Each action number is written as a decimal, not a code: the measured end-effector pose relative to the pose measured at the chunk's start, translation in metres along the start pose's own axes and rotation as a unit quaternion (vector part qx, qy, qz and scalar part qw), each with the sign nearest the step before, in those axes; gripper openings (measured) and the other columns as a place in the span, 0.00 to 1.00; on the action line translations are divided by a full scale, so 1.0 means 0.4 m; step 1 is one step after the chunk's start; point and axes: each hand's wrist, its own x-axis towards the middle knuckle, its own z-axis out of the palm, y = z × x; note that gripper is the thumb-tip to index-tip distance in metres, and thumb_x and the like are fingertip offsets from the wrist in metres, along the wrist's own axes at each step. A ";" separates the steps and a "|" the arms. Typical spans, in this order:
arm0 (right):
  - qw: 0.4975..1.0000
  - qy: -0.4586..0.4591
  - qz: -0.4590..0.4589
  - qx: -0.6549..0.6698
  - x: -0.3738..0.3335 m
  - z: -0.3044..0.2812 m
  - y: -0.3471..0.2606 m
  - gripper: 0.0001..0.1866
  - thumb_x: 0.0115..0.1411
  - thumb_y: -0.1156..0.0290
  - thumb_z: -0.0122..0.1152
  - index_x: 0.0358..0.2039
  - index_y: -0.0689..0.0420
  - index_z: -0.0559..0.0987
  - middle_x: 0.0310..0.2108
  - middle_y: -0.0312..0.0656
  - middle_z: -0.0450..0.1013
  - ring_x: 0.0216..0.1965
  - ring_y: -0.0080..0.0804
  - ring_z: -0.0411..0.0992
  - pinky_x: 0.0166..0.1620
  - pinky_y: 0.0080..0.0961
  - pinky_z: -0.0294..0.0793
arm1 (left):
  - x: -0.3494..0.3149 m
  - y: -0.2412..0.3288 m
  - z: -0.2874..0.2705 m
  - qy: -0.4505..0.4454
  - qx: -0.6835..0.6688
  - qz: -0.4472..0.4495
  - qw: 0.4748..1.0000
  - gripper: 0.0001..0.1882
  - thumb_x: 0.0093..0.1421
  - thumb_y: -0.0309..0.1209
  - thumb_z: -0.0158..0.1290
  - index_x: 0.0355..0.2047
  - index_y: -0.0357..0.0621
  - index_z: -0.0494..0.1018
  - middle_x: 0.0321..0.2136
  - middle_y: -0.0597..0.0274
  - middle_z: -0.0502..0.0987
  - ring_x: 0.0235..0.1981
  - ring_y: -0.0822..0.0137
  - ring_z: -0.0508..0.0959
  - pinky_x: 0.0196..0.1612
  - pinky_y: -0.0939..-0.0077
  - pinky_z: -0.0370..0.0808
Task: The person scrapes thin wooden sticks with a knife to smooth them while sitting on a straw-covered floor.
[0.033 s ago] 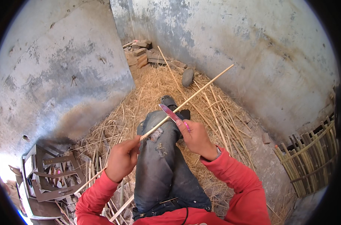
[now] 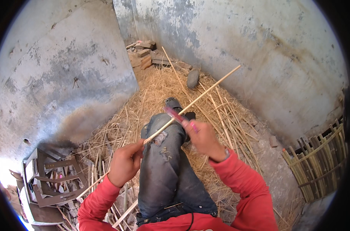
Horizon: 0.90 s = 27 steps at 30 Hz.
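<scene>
My left hand is closed around a long, thin bamboo stick, beside my left thigh. The stick slants up and to the right across my knee, and its other end comes out below my left wrist. My right hand grips a knife with a pink handle, partly hidden by the fingers. Blurred by motion, the blade crosses the stick just above my knee; whether it touches cannot be told. Dark, worn trousers cover my legs beneath the stick.
Straw shavings and long bamboo strips litter the floor ahead and right. Bricks and a grey stone lie near the corner. A broken frame stands left, a bamboo slat panel right. Stained walls enclose the corner.
My right hand has shifted slightly right and down, and the knife is now blurred. My left hand and the bamboo stick have stayed almost still.
</scene>
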 end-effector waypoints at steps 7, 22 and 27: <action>0.995 0.042 0.079 0.038 -0.002 0.005 0.008 0.29 0.75 0.55 0.53 0.19 0.62 0.72 0.12 0.45 0.61 0.16 0.30 0.56 0.21 0.35 0.57 | 0.025 0.011 0.037 0.020 -0.004 0.016 1.000 0.11 0.65 0.21 0.57 0.47 0.31 0.79 0.22 0.47 0.79 0.21 0.57 0.81 0.27 0.68 0.75; 0.990 0.039 0.121 0.066 0.058 -0.044 -0.028 0.26 0.74 0.57 0.55 0.21 0.63 0.72 0.14 0.49 0.62 0.16 0.38 0.61 0.23 0.38 0.60 | 0.058 0.050 0.069 0.049 0.027 -0.001 0.998 0.07 0.63 0.22 0.59 0.41 0.31 0.81 0.21 0.44 0.77 0.21 0.51 0.81 0.28 0.65 0.74; 0.996 -0.065 0.043 0.049 -0.048 0.044 -0.077 0.26 0.74 0.57 0.56 0.20 0.60 0.74 0.12 0.40 0.63 0.16 0.25 0.61 0.22 0.33 0.59 | 0.064 0.045 0.065 0.023 -0.002 -0.033 0.999 0.09 0.64 0.25 0.59 0.43 0.36 0.81 0.24 0.43 0.78 0.24 0.44 0.80 0.28 0.56 0.74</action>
